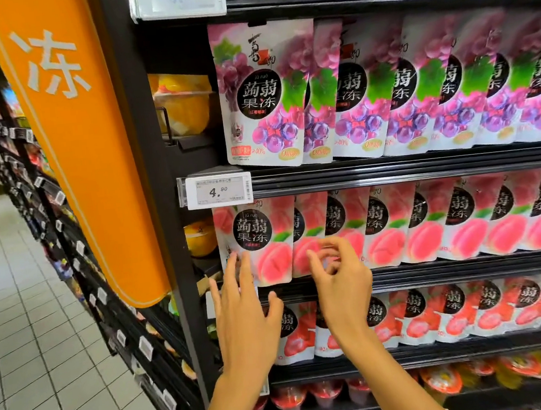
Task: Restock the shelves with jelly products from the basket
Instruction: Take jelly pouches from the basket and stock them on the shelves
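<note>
A row of pink peach jelly pouches [381, 226] stands on the middle shelf [469, 269]. My left hand [243, 311] has straight fingers that touch the lower left corner of the frontmost peach pouch [259, 242]. My right hand [340, 281] is raised before the second peach pouch, its fingers loosely curled; whether it touches the pouch is unclear. Purple grape jelly pouches [367, 87] fill the shelf above, and red strawberry pouches [441, 313] the shelf below. The basket is out of view.
A price tag reading 4.90 [218, 190] hangs on the shelf rail above the peach row. An orange sign panel [80, 151] juts out at the left. Jelly cups [322, 396] sit on the lowest shelf. A tiled aisle floor [18, 331] runs along the left.
</note>
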Action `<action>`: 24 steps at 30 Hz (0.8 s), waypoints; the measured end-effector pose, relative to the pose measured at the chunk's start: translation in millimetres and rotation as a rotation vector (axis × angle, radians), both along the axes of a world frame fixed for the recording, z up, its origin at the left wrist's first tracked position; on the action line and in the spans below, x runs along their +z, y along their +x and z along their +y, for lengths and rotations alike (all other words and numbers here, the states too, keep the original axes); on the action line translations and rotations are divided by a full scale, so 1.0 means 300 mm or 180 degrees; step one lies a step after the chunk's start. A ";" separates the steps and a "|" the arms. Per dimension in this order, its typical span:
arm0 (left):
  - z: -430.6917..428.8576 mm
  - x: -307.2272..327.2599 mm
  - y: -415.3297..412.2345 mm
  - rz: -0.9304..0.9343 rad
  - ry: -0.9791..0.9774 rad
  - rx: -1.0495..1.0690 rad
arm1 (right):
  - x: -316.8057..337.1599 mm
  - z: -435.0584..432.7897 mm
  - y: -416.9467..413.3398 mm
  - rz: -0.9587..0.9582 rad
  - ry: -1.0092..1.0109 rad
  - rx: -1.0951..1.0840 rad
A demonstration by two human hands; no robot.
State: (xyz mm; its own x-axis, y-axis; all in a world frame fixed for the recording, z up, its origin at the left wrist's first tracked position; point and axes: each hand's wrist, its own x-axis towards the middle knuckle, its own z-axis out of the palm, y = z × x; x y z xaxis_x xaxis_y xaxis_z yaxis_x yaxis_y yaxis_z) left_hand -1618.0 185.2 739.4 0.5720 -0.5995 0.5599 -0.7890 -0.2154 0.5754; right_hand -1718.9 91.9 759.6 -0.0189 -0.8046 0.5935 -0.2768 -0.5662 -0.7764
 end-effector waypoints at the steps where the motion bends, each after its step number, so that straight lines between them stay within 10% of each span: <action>1: -0.003 0.005 -0.006 0.0024 -0.0055 -0.0031 | -0.002 -0.014 -0.014 -0.0056 0.0081 -0.0042; 24: -0.160 -0.023 -0.232 -0.0416 0.0135 -0.1249 | -0.020 -0.134 -0.164 -0.0148 0.0944 -0.0428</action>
